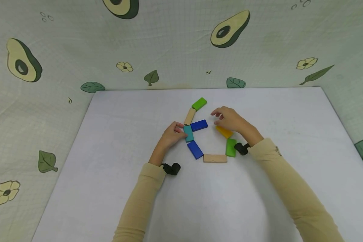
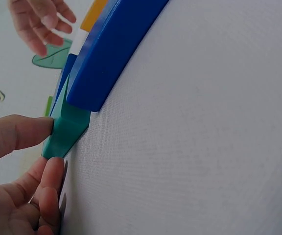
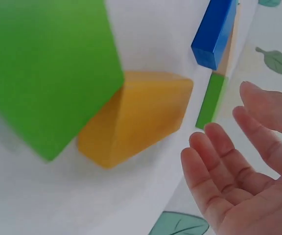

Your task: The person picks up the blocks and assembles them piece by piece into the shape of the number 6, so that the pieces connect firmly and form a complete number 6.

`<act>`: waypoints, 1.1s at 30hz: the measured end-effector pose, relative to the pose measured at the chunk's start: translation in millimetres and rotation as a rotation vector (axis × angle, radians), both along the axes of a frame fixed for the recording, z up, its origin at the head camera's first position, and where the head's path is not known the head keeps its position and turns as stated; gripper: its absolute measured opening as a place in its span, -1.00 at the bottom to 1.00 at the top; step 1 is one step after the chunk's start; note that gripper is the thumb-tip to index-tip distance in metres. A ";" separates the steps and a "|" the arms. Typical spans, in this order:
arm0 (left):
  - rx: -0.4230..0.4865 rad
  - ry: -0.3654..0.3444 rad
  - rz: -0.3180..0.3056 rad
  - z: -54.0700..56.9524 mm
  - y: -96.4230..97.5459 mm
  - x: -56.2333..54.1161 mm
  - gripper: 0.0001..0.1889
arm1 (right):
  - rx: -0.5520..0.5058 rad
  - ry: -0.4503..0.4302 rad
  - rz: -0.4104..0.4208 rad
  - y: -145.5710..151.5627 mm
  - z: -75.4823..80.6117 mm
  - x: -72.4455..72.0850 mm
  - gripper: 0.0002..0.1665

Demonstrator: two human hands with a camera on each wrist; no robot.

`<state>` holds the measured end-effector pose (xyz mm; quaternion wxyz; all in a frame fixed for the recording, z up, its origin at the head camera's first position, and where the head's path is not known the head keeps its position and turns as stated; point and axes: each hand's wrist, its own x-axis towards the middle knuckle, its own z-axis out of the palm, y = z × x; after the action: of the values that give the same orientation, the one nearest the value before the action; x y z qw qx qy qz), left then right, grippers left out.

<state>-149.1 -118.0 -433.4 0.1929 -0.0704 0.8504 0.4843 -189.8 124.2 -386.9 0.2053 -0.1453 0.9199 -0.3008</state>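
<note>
My left hand [image 1: 170,135] pinches a teal block [image 1: 189,132] between thumb and fingers at the left side of a ring of flat blocks. In the left wrist view the thumb lies on the teal block [image 2: 70,129] and the fingertips meet its end. A blue block [image 1: 195,150] adjoins it below, and another blue block [image 1: 199,125] angles off its upper end. Over the far right of the ring hovers my right hand [image 1: 231,120], fingers loosely bent with nothing in them. Just beneath it lies a yellow block [image 1: 224,132], whose end meets a green block [image 1: 231,148].
A wooden block [image 1: 215,158] forms the ring's near side. Beyond the teal one, another wooden block [image 1: 190,116] and a green block [image 1: 199,104] run toward the back. All lie on a white table [image 1: 109,141] before an avocado-print cloth [image 1: 175,43].
</note>
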 end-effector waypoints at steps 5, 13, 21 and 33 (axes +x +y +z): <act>-0.001 0.005 -0.005 -0.1 0.1 -0.1 -0.60 | 0.011 -0.034 -0.025 15.8 -1.6 6.6 -0.56; -0.004 0.010 -0.004 0.3 0.2 -0.1 -0.60 | 0.025 -0.071 -0.055 31.6 -8.2 19.1 -0.51; -0.007 0.012 -0.002 0.4 0.6 0.7 -0.60 | 0.021 -0.049 -0.086 35.7 -17.2 25.2 -0.43; 0.016 0.012 0.003 1.9 0.5 1.4 -0.59 | 0.021 -0.066 -0.112 32.9 -20.1 28.0 -0.53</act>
<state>-147.7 -117.5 -431.5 0.1879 -0.0672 0.8475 0.4918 -161.8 157.1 -407.0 0.2199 -0.0817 0.9225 -0.3067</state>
